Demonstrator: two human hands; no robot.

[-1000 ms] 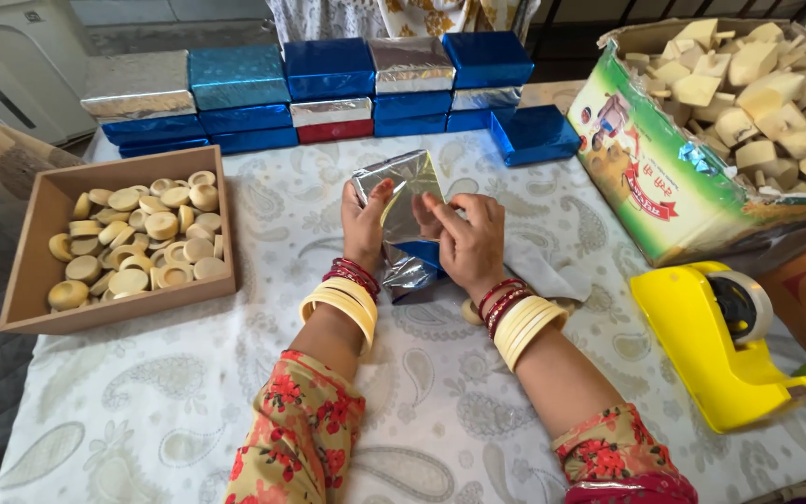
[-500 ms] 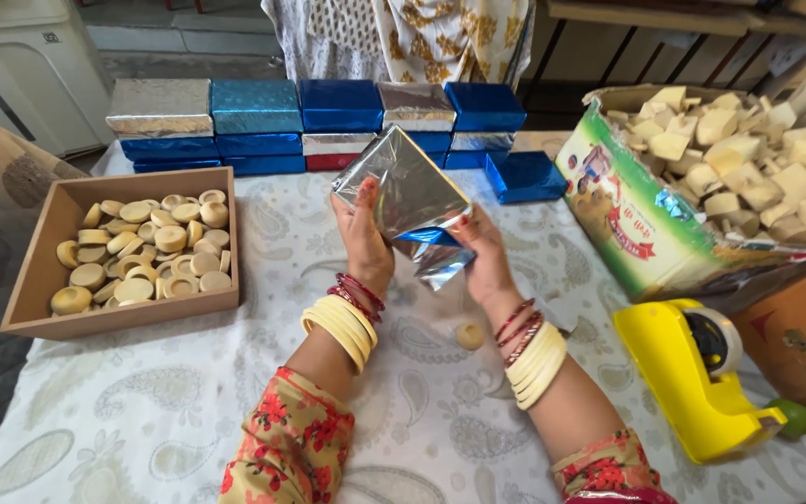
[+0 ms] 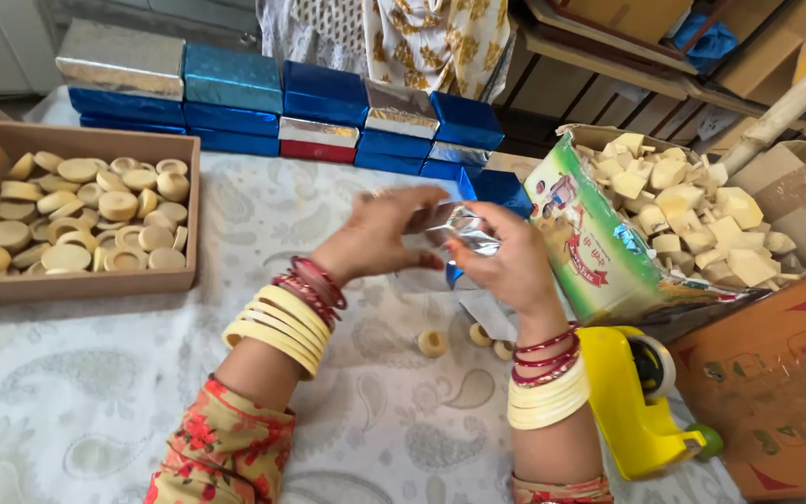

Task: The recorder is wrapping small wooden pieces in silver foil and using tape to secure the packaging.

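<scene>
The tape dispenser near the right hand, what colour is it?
The tape dispenser is bright yellow, seen in the head view.

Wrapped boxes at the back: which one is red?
The thin red box, low in the middle of the stack of wrapped boxes, directly beneath a silver one. Every other box there is blue, teal or silver.

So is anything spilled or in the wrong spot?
Yes: three small round pieces lie loose on the tablecloth below the hands, apart from the wooden tray full of them. Nothing looks broken.
</scene>
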